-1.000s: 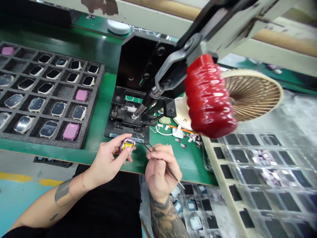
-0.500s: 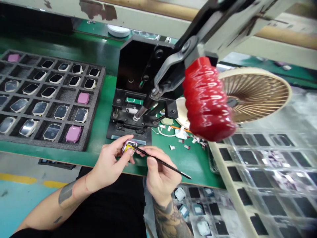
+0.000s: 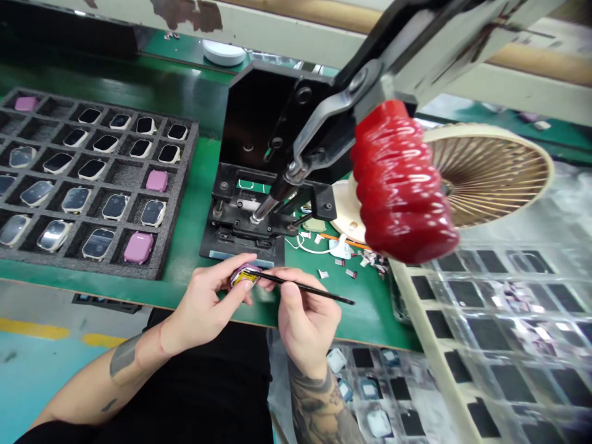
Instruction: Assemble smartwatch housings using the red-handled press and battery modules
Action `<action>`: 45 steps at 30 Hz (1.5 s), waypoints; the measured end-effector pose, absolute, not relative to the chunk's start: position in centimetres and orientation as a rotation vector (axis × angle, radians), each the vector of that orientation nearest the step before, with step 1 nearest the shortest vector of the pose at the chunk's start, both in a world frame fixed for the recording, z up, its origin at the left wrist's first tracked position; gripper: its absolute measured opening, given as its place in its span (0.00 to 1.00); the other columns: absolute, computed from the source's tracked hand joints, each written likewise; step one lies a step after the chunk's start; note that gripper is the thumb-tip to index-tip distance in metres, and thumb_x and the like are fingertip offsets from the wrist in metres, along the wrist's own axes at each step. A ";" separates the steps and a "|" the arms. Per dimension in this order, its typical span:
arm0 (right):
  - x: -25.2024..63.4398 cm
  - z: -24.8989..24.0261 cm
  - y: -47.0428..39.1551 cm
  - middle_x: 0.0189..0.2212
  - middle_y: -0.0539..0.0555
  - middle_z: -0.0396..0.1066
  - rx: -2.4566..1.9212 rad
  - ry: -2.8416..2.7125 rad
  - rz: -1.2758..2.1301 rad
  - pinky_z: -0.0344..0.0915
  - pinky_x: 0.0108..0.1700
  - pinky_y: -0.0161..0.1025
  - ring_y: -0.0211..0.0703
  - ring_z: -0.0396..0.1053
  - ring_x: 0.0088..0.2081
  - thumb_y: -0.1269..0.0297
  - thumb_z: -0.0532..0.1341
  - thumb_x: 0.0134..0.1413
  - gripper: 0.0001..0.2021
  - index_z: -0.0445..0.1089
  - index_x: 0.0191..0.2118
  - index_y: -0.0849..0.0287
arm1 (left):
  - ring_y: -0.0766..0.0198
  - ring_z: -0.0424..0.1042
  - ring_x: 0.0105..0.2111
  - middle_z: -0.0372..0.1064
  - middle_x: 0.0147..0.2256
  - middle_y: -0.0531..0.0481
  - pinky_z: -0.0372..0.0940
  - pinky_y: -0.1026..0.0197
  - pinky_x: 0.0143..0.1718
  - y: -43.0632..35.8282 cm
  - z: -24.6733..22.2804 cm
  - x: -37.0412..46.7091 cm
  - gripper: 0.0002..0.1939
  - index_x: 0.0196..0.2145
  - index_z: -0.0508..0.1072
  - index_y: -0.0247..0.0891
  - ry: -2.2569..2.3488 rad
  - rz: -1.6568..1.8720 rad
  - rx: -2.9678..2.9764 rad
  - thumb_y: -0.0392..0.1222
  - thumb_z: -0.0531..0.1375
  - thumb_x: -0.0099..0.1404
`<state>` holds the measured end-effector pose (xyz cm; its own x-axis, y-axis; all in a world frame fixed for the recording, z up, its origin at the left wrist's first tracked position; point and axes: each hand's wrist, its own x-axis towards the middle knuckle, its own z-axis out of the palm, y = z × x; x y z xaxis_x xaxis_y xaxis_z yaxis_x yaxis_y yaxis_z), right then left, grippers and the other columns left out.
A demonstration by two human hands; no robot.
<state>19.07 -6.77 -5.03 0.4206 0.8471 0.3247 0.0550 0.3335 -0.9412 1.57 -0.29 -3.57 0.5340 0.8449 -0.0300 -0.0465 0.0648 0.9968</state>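
Between its thumb and fingers, my left hand [image 3: 210,302] grips a small purple watch case [image 3: 242,275], open so that yellow and silvery parts show inside. My right hand [image 3: 308,311] is closed around thin black tweezers [image 3: 305,287], whose tip reaches into the watch case. Fine detail at the tip is too small to make out. Just beyond both hands stands a black toggle press [image 3: 254,216] with a red ribbed handle [image 3: 404,185] rising at the right.
A grey foam tray [image 3: 178,203] of watches and purple cases lies left. Small connector pieces [image 3: 351,273], a white cable [image 3: 308,248] and a round fan [image 3: 499,176] are right of the press. Clear compartment trays [image 3: 490,333] fill the right side; another tray [image 3: 365,388] sits below the table edge.
The watch case has tilted in my left hand. My right hand has turned slightly, and the tweezers lie flatter, their rear end higher. The camera view has shifted a little.
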 end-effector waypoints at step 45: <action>29.3 -1.6 -11.9 0.45 0.57 0.81 -1.551 -1.723 -0.139 0.76 0.45 0.45 0.45 0.79 0.45 0.69 0.62 0.77 0.12 0.80 0.58 0.53 | 0.55 0.86 0.38 0.87 0.47 0.40 0.83 0.57 0.40 0.0 -2.7 0.9 0.22 0.58 0.79 0.37 0.937 0.756 1.367 0.53 0.71 0.76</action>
